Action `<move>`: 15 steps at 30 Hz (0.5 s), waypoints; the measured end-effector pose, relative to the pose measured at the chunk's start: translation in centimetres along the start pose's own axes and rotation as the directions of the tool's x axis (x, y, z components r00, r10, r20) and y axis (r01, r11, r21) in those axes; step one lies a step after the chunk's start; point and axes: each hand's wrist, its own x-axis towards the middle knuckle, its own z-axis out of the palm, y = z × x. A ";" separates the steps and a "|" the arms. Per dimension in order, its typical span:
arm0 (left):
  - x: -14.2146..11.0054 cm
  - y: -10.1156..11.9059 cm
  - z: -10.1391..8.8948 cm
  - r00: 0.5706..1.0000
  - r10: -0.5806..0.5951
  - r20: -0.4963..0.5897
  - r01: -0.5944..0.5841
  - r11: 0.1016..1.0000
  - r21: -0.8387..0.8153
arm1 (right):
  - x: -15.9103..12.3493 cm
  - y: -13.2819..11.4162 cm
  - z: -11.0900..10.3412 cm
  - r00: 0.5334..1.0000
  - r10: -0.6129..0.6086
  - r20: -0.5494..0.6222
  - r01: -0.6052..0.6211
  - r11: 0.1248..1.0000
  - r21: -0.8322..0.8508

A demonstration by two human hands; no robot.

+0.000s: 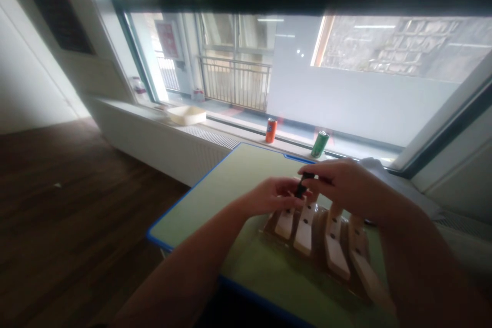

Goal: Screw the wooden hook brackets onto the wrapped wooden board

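Observation:
Over the far side of a brown base (pixel 317 228), a small black object (pixel 304 184) sits between my two hands; its exact kind is too blurred to make out. My right hand (pixel 342 184) pinches its upper end between thumb and fingers, coming in from the right. At its lower end my left hand (pixel 269 197) has its fingers closed around it. Below them, several slanted wooden pieces (pixel 303 238) with dark round spots stand in a row on the base. My right wrist partly covers the pieces on the right.
The base lies on a pale green table (pixel 203 200) with a blue edge. Behind it, an orange can (pixel 271 130) and a green can (pixel 319 144) stand on the window sill. A cream tray (pixel 187 116) sits farther left. Grey cloth (pixel 400 184) lies at right.

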 end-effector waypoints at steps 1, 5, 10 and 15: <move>-0.1 0.0 0.1 0.998 0.023 -0.054 -0.021 0.999 0.036 | 0.1 -0.2 0.1 1.000 0.004 0.002 -0.004 0.999 -0.054; 0.1 -0.3 0.7 0.980 0.020 -0.200 0.015 0.985 0.170 | 1.1 -0.4 0.9 0.999 0.033 0.040 -0.017 0.939 -0.344; 0.6 -0.6 0.3 0.994 -0.016 -0.105 0.018 1.000 0.023 | 1.2 0.6 1.3 0.995 0.095 -0.041 -0.102 0.968 -0.230; 0.2 -0.1 -0.4 0.999 -0.027 0.020 0.029 0.991 -0.130 | 0.3 0.4 0.9 0.995 -0.091 -0.044 0.091 0.996 0.014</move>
